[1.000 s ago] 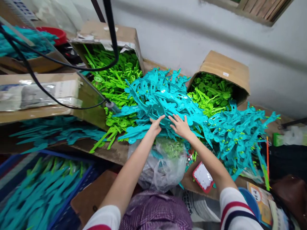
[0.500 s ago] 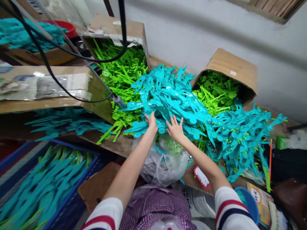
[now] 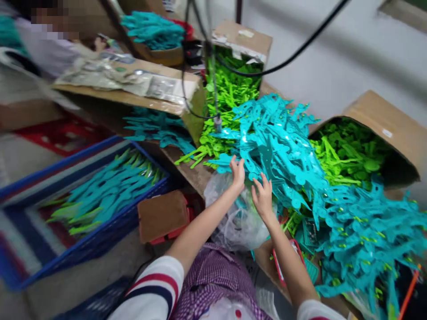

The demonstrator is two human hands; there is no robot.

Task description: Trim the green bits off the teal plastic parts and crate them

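Note:
A heap of teal plastic parts (image 3: pixel 276 142) lies on the worktable in the middle of the head view. My left hand (image 3: pixel 237 173) touches the heap's near edge with its fingers spread and raised. My right hand (image 3: pixel 263 198) rests just to the right, fingers stretched out against the teal parts. Neither hand grips anything that I can see. A clear plastic bag (image 3: pixel 236 222) with small green bits bulges right below both hands.
Two cardboard boxes spill lime-green parts, one at the back (image 3: pixel 233 84) and one at the right (image 3: pixel 347 151). More teal parts (image 3: pixel 367 231) pile at the right. A blue crate (image 3: pixel 100 191) of teal parts stands low left. A black cable (image 3: pixel 287 58) hangs overhead. Another person (image 3: pixel 43 40) sits far left.
The view has swung left and tilted, bringing the blue crate and another person into sight. Both hands have slid toward the near edge of the teal heap, above the bag.

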